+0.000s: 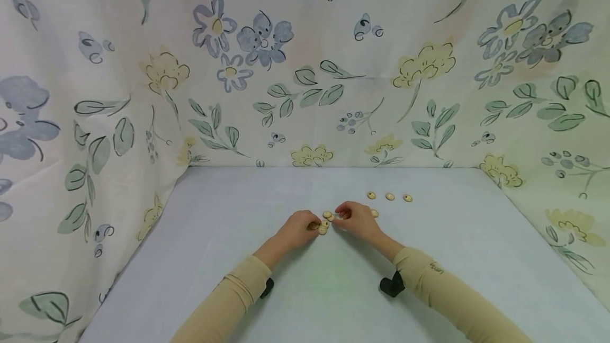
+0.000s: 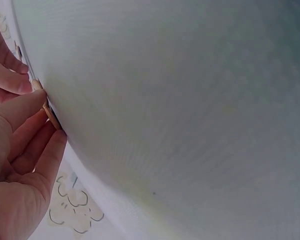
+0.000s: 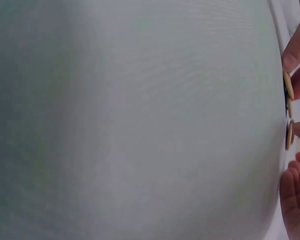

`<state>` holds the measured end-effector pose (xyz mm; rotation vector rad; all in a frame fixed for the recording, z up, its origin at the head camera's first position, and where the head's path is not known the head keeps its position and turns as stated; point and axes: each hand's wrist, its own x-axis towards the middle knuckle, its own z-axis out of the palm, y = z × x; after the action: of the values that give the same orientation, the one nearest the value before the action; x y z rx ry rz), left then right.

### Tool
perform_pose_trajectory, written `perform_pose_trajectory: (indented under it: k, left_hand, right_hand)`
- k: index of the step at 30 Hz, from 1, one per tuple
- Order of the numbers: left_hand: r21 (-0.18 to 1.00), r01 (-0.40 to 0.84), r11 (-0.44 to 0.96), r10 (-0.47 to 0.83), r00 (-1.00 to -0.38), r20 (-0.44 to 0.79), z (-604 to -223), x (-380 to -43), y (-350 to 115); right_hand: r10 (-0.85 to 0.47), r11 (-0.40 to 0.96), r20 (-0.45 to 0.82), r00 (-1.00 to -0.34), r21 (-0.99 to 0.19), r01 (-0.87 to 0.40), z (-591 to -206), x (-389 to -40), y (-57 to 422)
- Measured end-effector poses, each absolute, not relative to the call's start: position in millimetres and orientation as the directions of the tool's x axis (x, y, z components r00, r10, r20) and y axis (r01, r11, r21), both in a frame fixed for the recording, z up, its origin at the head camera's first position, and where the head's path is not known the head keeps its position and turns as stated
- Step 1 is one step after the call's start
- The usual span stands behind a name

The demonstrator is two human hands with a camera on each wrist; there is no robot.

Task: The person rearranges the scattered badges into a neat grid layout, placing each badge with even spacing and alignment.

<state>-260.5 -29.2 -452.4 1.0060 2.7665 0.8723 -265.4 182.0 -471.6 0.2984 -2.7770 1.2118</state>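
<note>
Small round wooden discs with dark marks lie in a tight cluster on the white table, among them an upper disc (image 1: 327, 215) and a lower disc (image 1: 322, 230). On the cluster's left side, my left hand (image 1: 299, 228) pinches a wooden disc (image 2: 53, 118) between thumb and fingers, partly hidden by them. From the right, my right hand (image 1: 360, 221) touches the edge of another disc (image 3: 290, 133) with its thumb. The other fingers of that hand stand apart from the thumb, in the right wrist view. Some discs overlap or touch.
Behind the right hand, three discs stand in a row, the middle disc (image 1: 389, 196) among them. One more disc (image 1: 375, 213) lies beside that hand, partly covered. A floral curtain (image 1: 314, 115) closes off the table's (image 1: 324, 300) back and sides.
</note>
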Motion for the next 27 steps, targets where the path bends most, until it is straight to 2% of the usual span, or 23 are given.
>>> perform_pose_trajectory:
  k: [13,27]
  left_hand:
    - [0.537,0.581,0.611,0.614,-0.776,0.141,-451.7,-259.9,-29.3]
    - [0.540,0.584,0.606,0.611,-0.776,0.154,-450.9,-259.6,-28.9]
  right_hand:
    - [-0.147,0.705,0.209,-0.967,-0.664,-0.251,-476.7,-267.7,175.7]
    - [-0.141,0.698,0.192,-0.971,-0.677,-0.235,-475.5,-267.3,174.8]
